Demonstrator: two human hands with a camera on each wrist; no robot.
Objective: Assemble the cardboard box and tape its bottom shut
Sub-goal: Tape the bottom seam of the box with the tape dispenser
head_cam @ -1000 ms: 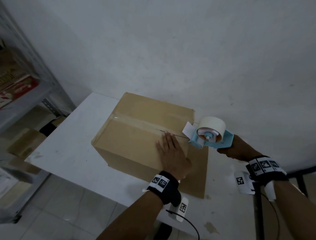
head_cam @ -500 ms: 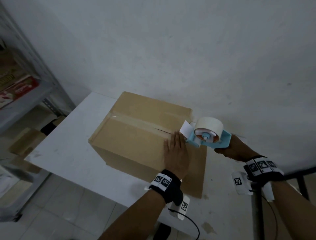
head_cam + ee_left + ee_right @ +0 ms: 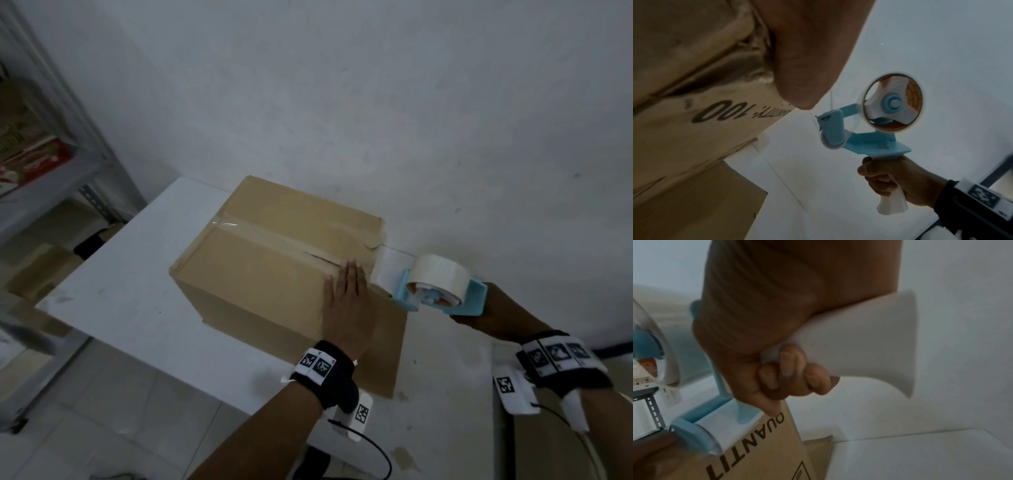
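Observation:
A brown cardboard box (image 3: 260, 260) stands on the white table (image 3: 130, 298) with clear tape along its top seam. My left hand (image 3: 346, 301) lies flat, fingers straight, on the box's top near its right edge, over the seam's end. My right hand (image 3: 479, 317) grips the white handle (image 3: 859, 340) of a light-blue tape dispenser (image 3: 442, 291) carrying a white tape roll (image 3: 893, 103). The dispenser hangs just off the box's right edge, a strip of tape (image 3: 383, 270) stretched between it and the box. In the left wrist view the box side (image 3: 694, 129) shows printed text.
A flat piece of cardboard (image 3: 387, 346) lies under the box on the table's right part. A metal shelf rack (image 3: 44, 164) with packages stands at the left. The white wall (image 3: 342, 102) rises right behind the table. Tiled floor (image 3: 102, 411) lies below the table's near edge.
The right hand has drawn the dispenser rightward and down past the box's right edge, pulling tape out. The left hand slid right along the top toward that edge.

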